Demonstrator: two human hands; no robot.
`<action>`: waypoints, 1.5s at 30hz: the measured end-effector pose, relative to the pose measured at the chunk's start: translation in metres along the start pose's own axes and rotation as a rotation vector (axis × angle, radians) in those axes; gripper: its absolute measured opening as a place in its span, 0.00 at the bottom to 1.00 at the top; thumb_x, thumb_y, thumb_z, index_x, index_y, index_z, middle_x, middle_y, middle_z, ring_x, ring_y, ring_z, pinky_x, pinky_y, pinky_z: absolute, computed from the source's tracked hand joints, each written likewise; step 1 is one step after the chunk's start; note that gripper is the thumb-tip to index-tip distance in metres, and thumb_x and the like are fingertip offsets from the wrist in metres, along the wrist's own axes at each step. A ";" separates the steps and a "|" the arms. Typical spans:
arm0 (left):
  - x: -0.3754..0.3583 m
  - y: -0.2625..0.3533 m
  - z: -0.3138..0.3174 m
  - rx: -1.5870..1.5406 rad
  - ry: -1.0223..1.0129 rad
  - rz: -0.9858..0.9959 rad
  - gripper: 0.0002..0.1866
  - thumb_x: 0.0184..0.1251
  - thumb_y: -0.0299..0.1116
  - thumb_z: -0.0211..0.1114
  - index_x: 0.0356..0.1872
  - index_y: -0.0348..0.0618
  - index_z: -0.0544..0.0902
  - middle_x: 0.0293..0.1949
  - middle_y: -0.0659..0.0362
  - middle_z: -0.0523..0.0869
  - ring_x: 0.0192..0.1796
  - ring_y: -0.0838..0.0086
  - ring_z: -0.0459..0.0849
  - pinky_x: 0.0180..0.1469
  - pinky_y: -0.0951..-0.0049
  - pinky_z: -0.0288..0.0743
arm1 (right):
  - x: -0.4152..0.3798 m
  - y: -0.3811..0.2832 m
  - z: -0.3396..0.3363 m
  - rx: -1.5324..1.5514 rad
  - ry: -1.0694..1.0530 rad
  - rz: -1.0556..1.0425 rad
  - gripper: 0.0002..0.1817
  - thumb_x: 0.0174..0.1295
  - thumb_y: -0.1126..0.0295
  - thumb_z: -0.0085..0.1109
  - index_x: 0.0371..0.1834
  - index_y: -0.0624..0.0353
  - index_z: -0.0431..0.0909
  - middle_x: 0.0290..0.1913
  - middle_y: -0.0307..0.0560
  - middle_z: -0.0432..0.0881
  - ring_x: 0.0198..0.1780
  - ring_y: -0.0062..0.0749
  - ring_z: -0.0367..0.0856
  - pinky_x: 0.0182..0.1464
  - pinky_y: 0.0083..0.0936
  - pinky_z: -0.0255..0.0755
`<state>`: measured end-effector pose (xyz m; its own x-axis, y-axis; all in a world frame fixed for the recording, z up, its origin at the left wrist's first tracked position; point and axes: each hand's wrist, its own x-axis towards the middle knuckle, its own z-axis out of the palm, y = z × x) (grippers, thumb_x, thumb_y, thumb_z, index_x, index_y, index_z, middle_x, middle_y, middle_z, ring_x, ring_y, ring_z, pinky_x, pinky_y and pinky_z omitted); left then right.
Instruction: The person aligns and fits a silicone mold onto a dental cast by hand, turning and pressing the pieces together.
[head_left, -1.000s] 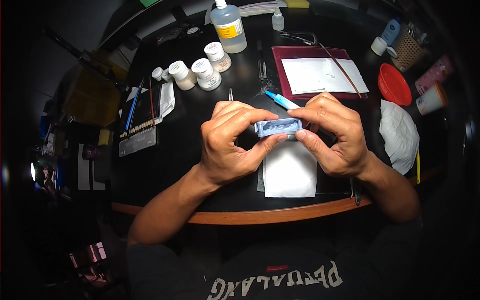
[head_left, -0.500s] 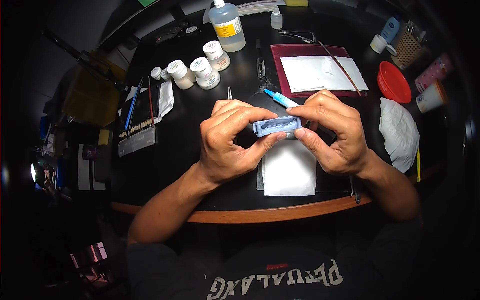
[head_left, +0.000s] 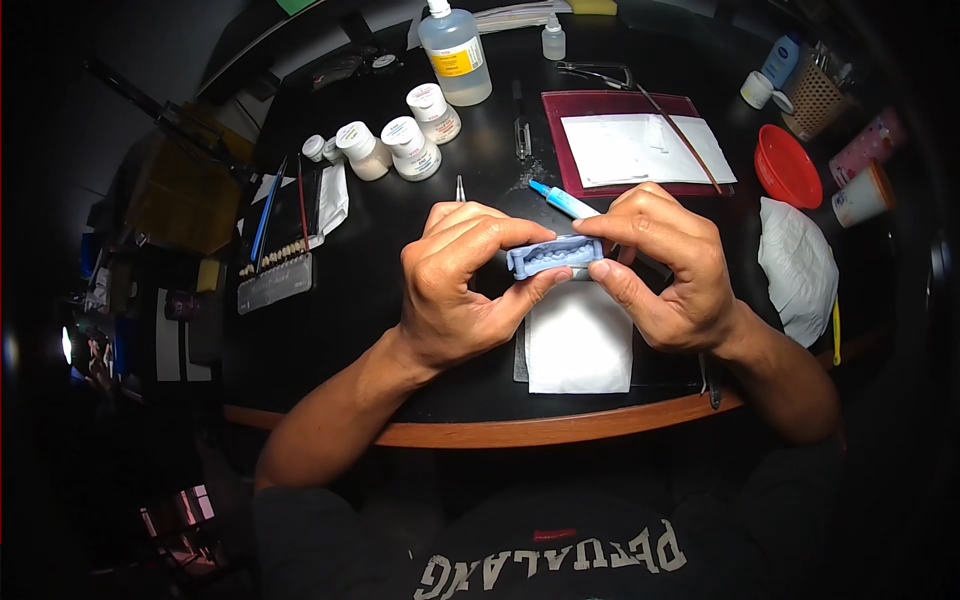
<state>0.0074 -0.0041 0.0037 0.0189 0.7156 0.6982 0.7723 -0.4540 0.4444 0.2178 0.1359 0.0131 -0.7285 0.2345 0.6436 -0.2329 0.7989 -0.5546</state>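
A small blue-grey dental model with a hollow, bumpy inside is held between both hands above the desk. My left hand pinches its left part, index finger along the upper edge and thumb under the lower edge. At the right end my right hand grips it between thumb and fingers. Just behind the right fingertips lies a blue and white tube with a pointed blue tip. Below the model, a folded white tissue rests on the desk.
Several white-lidded jars and a large bottle stand at back left. A tooth shade guide and brushes lie left. Behind the right hand is a red tray with white paper; a red bowl sits farther right.
The model has tilted slightly in my fingers, so its bumpy inside shows at a somewhat different angle. Both hands keep their hold in nearly the same place.
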 end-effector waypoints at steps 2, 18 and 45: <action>0.000 0.000 0.000 -0.002 -0.002 -0.010 0.17 0.53 0.31 0.91 0.42 0.39 0.93 0.37 0.56 0.96 0.40 0.69 0.92 0.49 0.69 0.77 | 0.000 0.000 0.000 -0.001 -0.001 0.000 0.14 0.63 0.79 0.74 0.52 0.70 0.90 0.40 0.52 0.90 0.39 0.31 0.85 0.33 0.23 0.79; 0.001 0.000 0.000 0.000 0.006 0.018 0.17 0.53 0.30 0.91 0.41 0.40 0.93 0.37 0.57 0.95 0.39 0.70 0.92 0.48 0.69 0.77 | 0.001 -0.001 0.000 -0.001 -0.003 0.007 0.15 0.61 0.79 0.75 0.52 0.70 0.91 0.39 0.51 0.89 0.39 0.30 0.84 0.31 0.21 0.79; 0.001 0.001 -0.001 -0.014 0.001 0.018 0.17 0.53 0.28 0.90 0.42 0.39 0.93 0.37 0.56 0.95 0.39 0.69 0.92 0.49 0.69 0.76 | -0.001 0.000 0.002 0.023 0.018 -0.003 0.15 0.63 0.78 0.75 0.52 0.70 0.90 0.37 0.51 0.88 0.37 0.29 0.83 0.30 0.22 0.78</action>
<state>0.0080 -0.0042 0.0057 0.0318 0.7068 0.7067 0.7626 -0.4742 0.4400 0.2173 0.1346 0.0116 -0.7162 0.2425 0.6544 -0.2499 0.7864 -0.5649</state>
